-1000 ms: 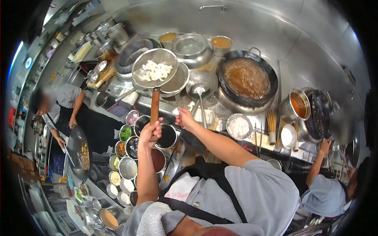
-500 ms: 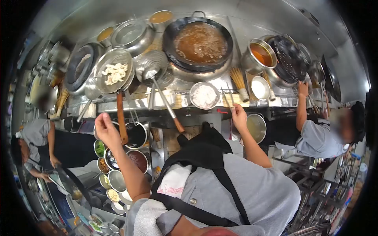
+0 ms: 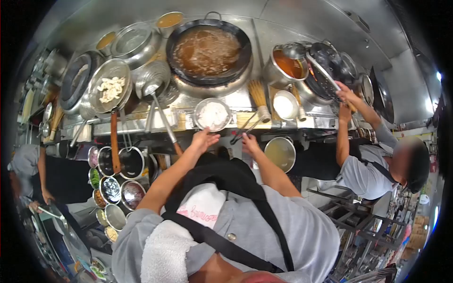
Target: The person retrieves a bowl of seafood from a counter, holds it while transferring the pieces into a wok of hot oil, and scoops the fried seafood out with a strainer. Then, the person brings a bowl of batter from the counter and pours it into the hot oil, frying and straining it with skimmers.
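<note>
Round steel bowl (image 3: 212, 114) sits at the worktop's (image 3: 175, 104) front edge by your open left hand (image 3: 203, 141); dark metal tongs (image 3: 247, 126) crowd your right hand (image 3: 250, 144), grip unclear.

The open left hand (image 3: 205, 141) reaches the bowl (image 3: 212, 115) of white food; the right hand (image 3: 251, 144) meets the dark tongs (image 3: 246, 129).

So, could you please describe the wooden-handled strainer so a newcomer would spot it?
Find the big wok of brown liquid. Left of it, past the ladle, sits a round mesh strainer. It alone among the utensils there holds white pieces.
</note>
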A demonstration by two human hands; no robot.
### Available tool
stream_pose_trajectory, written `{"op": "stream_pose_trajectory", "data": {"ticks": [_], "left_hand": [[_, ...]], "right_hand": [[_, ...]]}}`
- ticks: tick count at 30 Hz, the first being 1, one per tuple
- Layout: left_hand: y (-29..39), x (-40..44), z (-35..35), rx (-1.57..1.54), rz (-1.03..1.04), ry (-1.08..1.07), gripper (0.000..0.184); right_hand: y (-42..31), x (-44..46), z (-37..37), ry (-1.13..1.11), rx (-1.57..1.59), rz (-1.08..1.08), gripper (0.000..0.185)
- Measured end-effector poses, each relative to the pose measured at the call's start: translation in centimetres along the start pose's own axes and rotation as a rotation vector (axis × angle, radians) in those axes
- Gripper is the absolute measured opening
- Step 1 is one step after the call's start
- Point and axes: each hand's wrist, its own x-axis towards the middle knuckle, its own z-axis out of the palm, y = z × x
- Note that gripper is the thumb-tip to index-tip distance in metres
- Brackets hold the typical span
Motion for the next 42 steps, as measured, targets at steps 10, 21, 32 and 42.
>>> {"op": "stream_pose_trajectory", "data": {"ticks": [10,21,32,42], "left_hand": [[1.3,-0.6,1.2,0.177,0.225,0.145,0.021],[6.1,-6.7,3.1,0.438,0.413,0.147,0.017],[8.6,-7.2,3.4,0.263,0.734,0.042,0.013],[8.1,-5.7,1.9,0.505,1.044,0.178,0.019]], "right_hand": [[2.3,1.7,0.5,0.065,0.06,-0.341,0.026],[-16.0,-18.7,-2.3,-0.281,-0.061,-0.312,0.053],[-24.2,-22.3,2.4,0.125,-1.176,-0.987,0.049],[-26.5,-21.6,6.4,0.089,-1.415,-1.072,0.04]]}}
